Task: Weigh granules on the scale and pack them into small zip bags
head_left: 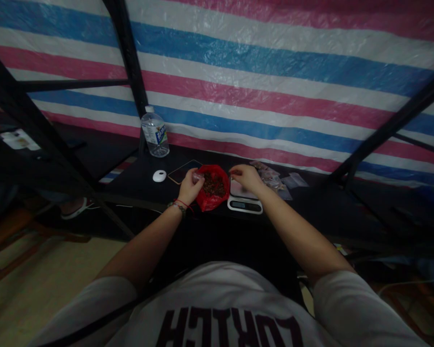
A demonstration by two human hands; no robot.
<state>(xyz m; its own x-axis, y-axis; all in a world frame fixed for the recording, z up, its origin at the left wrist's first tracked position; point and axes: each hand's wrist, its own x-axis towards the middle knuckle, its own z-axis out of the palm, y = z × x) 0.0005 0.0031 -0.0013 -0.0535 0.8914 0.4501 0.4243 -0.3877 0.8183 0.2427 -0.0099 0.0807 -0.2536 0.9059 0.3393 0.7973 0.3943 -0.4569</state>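
Observation:
A red plastic bag [209, 205] stands open on the black table, full of small brown dried pieces [214, 184]. At its left rim, my left hand [190, 187] is closed on a bit of shiny clear plastic [197, 178] that looks like a small bag. My right hand [246, 176] hovers above the pan of a white kitchen scale [245, 206], just right of the red bag. Its thumb and fingertips are pinched together. Whatever may be between them is too small to make out. The scale's display is unreadable.
Filled clear packets [271, 178] and flat clear bags [295, 180] lie right of the scale. Left are a phone-like flat thing [183, 171], a white oval case [159, 176] and a clear plastic bottle [155, 137]. Dark metal posts [130, 62] frame a striped sheet [260, 91] behind.

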